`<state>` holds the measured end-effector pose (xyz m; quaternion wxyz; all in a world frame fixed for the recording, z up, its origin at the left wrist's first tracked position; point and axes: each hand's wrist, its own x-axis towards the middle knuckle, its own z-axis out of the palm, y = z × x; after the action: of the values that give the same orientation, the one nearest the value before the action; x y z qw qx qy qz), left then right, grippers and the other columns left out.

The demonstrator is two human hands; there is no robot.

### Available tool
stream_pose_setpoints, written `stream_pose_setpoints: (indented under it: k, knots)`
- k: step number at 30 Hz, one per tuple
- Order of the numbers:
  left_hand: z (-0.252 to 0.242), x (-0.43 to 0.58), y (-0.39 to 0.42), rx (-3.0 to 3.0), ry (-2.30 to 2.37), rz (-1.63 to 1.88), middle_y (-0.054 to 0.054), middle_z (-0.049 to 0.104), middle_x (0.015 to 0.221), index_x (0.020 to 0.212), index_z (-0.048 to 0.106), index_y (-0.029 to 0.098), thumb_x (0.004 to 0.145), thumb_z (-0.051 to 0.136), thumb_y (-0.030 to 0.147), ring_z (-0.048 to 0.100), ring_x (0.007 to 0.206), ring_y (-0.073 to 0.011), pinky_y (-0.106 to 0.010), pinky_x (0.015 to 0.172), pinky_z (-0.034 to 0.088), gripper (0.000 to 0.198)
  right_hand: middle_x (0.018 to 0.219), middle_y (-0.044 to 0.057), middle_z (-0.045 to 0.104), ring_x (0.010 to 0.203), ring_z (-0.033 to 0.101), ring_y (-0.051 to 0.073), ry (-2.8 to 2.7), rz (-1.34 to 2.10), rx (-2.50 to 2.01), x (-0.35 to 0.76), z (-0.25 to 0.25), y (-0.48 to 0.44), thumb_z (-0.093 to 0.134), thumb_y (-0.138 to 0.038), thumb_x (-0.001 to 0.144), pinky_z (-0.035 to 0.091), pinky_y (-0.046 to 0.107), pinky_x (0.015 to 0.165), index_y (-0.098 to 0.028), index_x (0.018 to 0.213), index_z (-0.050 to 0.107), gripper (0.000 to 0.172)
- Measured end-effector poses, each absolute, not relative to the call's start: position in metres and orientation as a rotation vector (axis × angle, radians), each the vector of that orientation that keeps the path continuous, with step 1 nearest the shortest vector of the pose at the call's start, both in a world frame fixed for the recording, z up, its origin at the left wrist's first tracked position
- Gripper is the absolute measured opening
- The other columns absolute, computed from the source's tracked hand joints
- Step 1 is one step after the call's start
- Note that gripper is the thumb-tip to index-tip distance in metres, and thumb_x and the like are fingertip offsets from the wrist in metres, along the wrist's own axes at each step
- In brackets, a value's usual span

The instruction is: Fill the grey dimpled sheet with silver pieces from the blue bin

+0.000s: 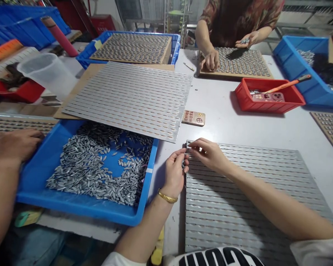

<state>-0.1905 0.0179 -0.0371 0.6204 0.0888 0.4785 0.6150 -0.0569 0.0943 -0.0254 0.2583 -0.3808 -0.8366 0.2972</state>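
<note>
My left hand [177, 170], with a gold bracelet at its wrist, is curled at the upper left corner of a grey slotted board [255, 173]. Small grey spindle-shaped pieces [183, 162] show between its fingers. My right hand [208, 153] lies over that same corner, thumb and fingertips pinched together at the board's edge. What is in the pinch is too small to make out. Left of my hands, a blue bin [148, 184] holds a heap of the same kind of grey pieces [91, 170].
A second slotted board [133, 96] overhangs the bin's far side. A phone [194, 118] lies beside it. Across the table a person's hands [211, 61] work over a filled board [238, 64]. A red tray [269, 107] holds an orange-handled tool. Another person's hand [16, 146] rests at left.
</note>
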Motion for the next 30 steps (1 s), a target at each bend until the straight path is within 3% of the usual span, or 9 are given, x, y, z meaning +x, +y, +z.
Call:
stream_pose_setpoints:
  k: [8, 11, 13, 16, 22, 30]
  knots:
    - [-0.039, -0.189, 0.016, 0.350, 1.140, 1.439, -0.001, 0.058, 0.075, 0.087, 0.063, 0.016, 0.072, 0.074, 0.029, 0.051, 0.063, -0.0081, -0.017, 0.045, 0.032, 0.023, 0.072, 0.001, 0.065, 0.059, 0.056, 0.012, -1.802, 1.628, -1.196, -0.064, -0.017, 0.086, 0.065, -0.033, 0.080, 0.046, 0.023, 0.050, -0.016, 0.087, 0.067, 0.019]
    - [-0.039, -0.188, 0.015, 0.408, 1.153, 1.425, 0.000, 0.056, 0.070, 0.086, 0.064, 0.015, 0.071, 0.075, 0.028, 0.049, 0.061, -0.0076, -0.017, 0.045, 0.033, 0.022, 0.066, -0.001, 0.061, 0.055, 0.053, 0.011, -1.700, 1.761, -1.173, -0.059, -0.019, 0.089, 0.066, -0.032, 0.078, 0.045, 0.023, 0.048, -0.015, 0.084, 0.065, 0.018]
    - [-0.038, -0.188, 0.016, 0.375, 1.148, 1.424, 0.001, 0.056, 0.069, 0.088, 0.064, 0.015, 0.071, 0.074, 0.027, 0.049, 0.059, -0.0074, -0.017, 0.044, 0.031, 0.023, 0.068, -0.001, 0.062, 0.058, 0.054, 0.012, -1.777, 1.616, -1.155, -0.055, -0.021, 0.089, 0.066, -0.029, 0.079, 0.046, 0.024, 0.053, -0.016, 0.083, 0.064, 0.014]
    - [-0.036, -0.191, 0.018, 0.153, 1.128, 1.443, -0.002, 0.061, 0.077, 0.093, 0.061, 0.016, 0.075, 0.068, 0.028, 0.053, 0.059, -0.0086, -0.018, 0.043, 0.032, 0.022, 0.078, 0.002, 0.065, 0.067, 0.057, 0.013, -2.000, 1.089, -1.147, -0.050, -0.028, 0.089, 0.060, -0.022, 0.083, 0.047, 0.026, 0.061, -0.018, 0.086, 0.065, 0.007]
    - [-0.038, -0.194, 0.019, -0.040, 1.100, 1.412, -0.007, 0.065, 0.083, 0.101, 0.059, 0.014, 0.074, 0.059, 0.019, 0.059, 0.060, -0.0111, -0.020, 0.046, 0.036, 0.027, 0.090, 0.008, 0.067, 0.081, 0.060, 0.018, -2.456, 0.216, -0.952, -0.051, -0.051, 0.087, 0.046, -0.011, 0.090, 0.047, 0.028, 0.067, -0.019, 0.092, 0.066, 0.021]
    - [-0.036, -0.193, 0.017, 0.064, 1.083, 1.420, -0.004, 0.062, 0.076, 0.094, 0.062, 0.014, 0.074, 0.068, 0.023, 0.054, 0.059, -0.0089, -0.019, 0.046, 0.032, 0.023, 0.096, 0.011, 0.066, 0.088, 0.057, 0.022, -2.687, 0.010, -0.849, -0.047, -0.049, 0.091, 0.043, -0.012, 0.093, 0.049, 0.032, 0.073, -0.017, 0.103, 0.067, 0.026]
